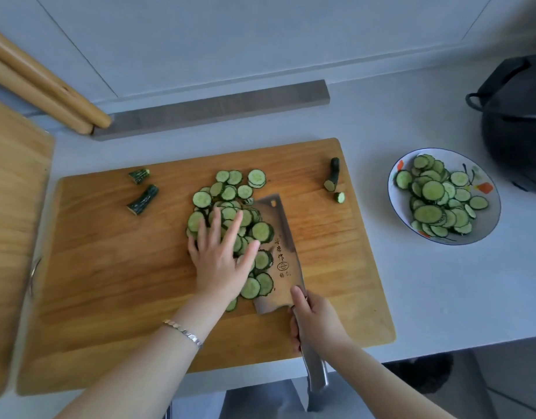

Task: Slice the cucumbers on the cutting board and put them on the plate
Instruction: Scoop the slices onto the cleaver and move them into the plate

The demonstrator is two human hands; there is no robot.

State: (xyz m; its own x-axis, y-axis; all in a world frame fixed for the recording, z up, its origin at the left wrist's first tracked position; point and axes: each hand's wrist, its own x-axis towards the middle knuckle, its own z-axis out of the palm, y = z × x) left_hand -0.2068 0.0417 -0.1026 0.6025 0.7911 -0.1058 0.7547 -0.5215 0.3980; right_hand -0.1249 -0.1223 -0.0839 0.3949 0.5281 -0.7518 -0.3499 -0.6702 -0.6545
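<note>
Broadly, a pale grey surface (426,282) fills most of the frame. On it lies a big wooden cutting board (109,282), which takes up the centre and lower left. A second wooden board (12,192) overlaps its left edge. A black pot (517,131) stands at the upper right, and a long grey strip (215,110) runs along the wall above the cutting board. Two wooden rolling pins (49,86) lean in from the upper left.

A patterned plate (485,220) sits right of the cutting board, apart from it, and holds a heap of sliced cucumber (432,190). A loose pile of cucumber slices (230,195) lies at the centre of the cutting board. A steel cleaver (286,258) lies tilted against the pile's right side, with some slices resting on its blade.

The left hand (219,261) lies flat on the pile, its fingers straight and spread wide. The right hand (316,319) grips the cleaver's handle, fingers curled round it.

Two dark cucumber ends (142,199) lie at the cutting board's upper left, and two more stubs (333,173) near its upper right corner. A silver bracelet (185,332) circles the left wrist.
</note>
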